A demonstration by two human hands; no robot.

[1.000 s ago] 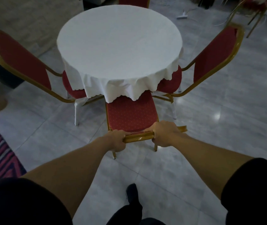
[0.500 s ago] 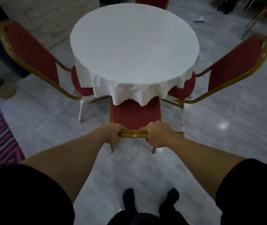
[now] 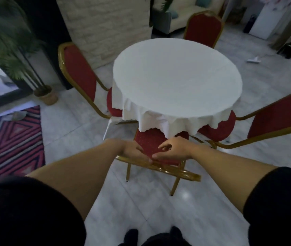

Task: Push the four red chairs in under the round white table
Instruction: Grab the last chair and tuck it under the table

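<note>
Letting go: left hand (image 3: pixel 135 151) and right hand (image 3: pixel 172 148) loosening, fingers spread, over near chair (image 3: pixel 151 141); checking seat sits under tabletop (image 3: pixel 176 77).

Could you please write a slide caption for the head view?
Both hands, left hand and right hand, open above the near red chair at the round white table.

No readable text or labels anywhere here.
</note>
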